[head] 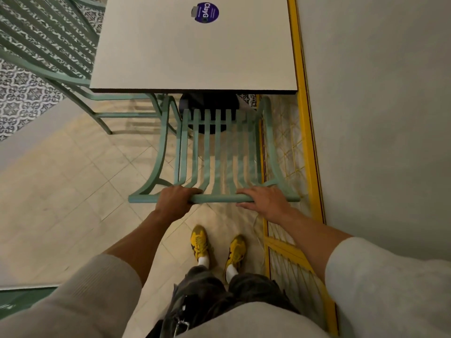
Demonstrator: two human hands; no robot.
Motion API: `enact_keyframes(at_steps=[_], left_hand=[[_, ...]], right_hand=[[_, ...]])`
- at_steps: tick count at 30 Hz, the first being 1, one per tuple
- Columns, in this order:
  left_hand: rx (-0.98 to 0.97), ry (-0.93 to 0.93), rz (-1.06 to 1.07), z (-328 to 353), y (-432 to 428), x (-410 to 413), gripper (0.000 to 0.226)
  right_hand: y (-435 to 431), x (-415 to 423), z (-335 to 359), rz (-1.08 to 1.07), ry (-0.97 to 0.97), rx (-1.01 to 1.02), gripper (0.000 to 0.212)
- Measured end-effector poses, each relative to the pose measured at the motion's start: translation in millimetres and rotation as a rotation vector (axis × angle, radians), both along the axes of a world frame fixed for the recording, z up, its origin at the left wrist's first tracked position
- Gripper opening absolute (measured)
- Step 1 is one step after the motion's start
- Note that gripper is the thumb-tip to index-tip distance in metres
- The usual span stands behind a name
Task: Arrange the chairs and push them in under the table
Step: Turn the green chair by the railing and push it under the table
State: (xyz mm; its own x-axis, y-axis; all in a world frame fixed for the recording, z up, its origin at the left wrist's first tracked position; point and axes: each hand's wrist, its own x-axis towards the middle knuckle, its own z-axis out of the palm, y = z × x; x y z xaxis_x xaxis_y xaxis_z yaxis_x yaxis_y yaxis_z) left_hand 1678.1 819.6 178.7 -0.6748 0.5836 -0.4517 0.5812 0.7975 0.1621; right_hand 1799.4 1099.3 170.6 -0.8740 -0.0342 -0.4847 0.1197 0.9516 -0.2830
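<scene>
A green slatted metal chair (217,152) stands in front of me, its seat partly under the near edge of the pale square table (170,57). My left hand (177,197) is wrapped around the left part of the chair's top rail. My right hand (262,198) grips the right part of the same rail. A second green chair (48,45) stands at the table's left side, its back toward the upper left corner and one leg near the first chair.
A yellow-framed lattice partition (300,132) runs along the right, close to the chair's right side, with a grey wall (378,106) behind it. The table's dark round base (210,103) sits under the top. A purple sticker (205,12) is on the table. My yellow shoes (217,247) stand on beige tiles.
</scene>
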Motion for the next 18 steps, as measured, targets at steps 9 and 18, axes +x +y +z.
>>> enact_keyframes(at_steps=[9, 18], left_hand=[[0.004, -0.056, 0.015, 0.8, 13.5, -19.5, 0.041], [-0.030, -0.288, 0.052, 21.0, 7.3, -22.3, 0.077]], right_hand=[[8.8, -20.5, 13.3, -0.021, -0.058, -0.008, 0.060], [0.5, -25.1, 33.0, -0.121, -0.101, -0.051, 0.085]])
